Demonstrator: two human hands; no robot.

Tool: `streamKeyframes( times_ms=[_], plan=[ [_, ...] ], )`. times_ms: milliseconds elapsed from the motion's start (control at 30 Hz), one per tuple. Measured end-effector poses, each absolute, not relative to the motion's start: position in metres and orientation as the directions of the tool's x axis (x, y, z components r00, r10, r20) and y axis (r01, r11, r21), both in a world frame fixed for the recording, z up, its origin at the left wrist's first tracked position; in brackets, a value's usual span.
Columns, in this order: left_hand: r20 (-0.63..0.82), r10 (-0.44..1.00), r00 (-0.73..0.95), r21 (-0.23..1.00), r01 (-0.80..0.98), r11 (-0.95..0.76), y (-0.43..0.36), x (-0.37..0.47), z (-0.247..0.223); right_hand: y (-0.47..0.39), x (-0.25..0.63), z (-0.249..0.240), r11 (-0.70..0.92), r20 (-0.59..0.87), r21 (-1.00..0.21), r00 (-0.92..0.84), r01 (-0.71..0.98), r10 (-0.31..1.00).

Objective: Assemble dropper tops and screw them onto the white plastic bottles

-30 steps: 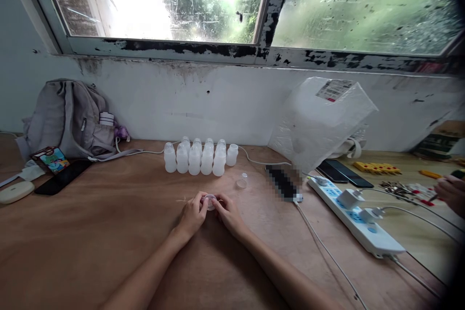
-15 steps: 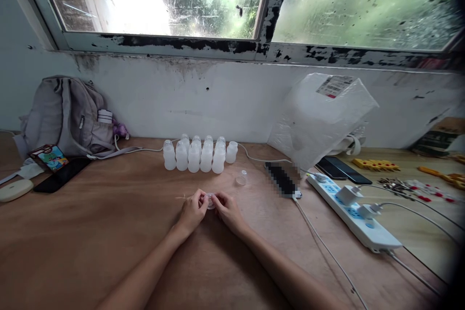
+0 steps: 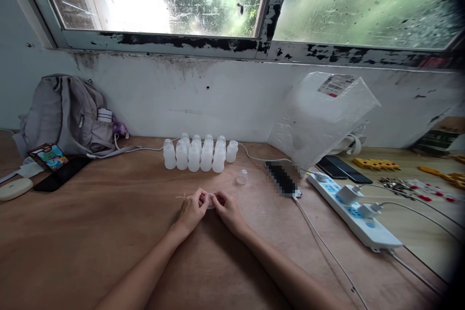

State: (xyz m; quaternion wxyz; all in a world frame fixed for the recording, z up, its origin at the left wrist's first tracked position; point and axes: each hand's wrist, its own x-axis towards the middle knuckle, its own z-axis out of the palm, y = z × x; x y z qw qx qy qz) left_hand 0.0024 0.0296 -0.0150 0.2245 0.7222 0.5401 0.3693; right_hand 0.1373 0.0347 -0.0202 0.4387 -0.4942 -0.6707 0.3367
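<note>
My left hand (image 3: 193, 209) and my right hand (image 3: 227, 207) meet low over the table, fingertips pinched from both sides on a small clear round plastic piece (image 3: 210, 206). Fingers cover much of it. A thin pale strand (image 3: 180, 197) sticks out to the left behind my left hand. Beyond the hands, several small frosted plastic bottles (image 3: 194, 157) stand upright in close rows, most with clear tops. At the right end one bottle (image 3: 231, 151) appears to have no clear top. A clear nipple-shaped plastic piece (image 3: 241, 177) lies to the right of the hands.
A blurred-out phone (image 3: 282, 179) and a white power strip (image 3: 354, 213) with cables lie on the right. Behind them leans a clear plastic bag (image 3: 323, 116). At the left sit a grey backpack (image 3: 67, 116) and a dark phone (image 3: 61, 174). Yellow parts (image 3: 376, 163) are far right.
My fingertips have shifted slightly and closed in over the clear plastic piece, hiding more of it. The bottles and other objects have stayed put.
</note>
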Motion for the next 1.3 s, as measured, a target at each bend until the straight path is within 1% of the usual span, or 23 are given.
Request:
streamKeyframes(
  times_ms=[133, 233, 467, 1100, 1300],
  plan=[
    [0.316, 0.935, 0.159, 0.733, 0.585, -0.347, 0.0273, 0.0029, -0.0109, 0.0357, 0.1379, -0.0213, 0.293, 0.263, -0.903, -0.134, 0.315, 0.955],
    [0.326, 0.930, 0.172, 0.703, 0.613, -0.360, 0.0268, 0.0028, -0.0108, 0.0356, 0.1378, -0.0216, 0.306, 0.274, -0.906, -0.146, 0.294, 0.951],
    [0.325, 0.931, 0.168, 0.674, 0.650, -0.352, 0.0267, 0.0028, -0.0100, 0.0343, 0.1359, -0.0182, 0.352, 0.318, -0.878, -0.155, 0.325, 0.935],
    [0.302, 0.944, 0.133, 0.653, 0.693, -0.306, 0.0252, 0.0034, -0.0101, 0.0326, 0.1340, -0.0161, 0.340, 0.310, -0.881, -0.142, 0.330, 0.940],
    [0.299, 0.948, 0.110, 0.705, 0.644, -0.297, 0.0268, 0.0032, -0.0108, 0.0330, 0.1356, -0.0160, 0.324, 0.292, -0.899, -0.149, 0.295, 0.945]
  ],
)
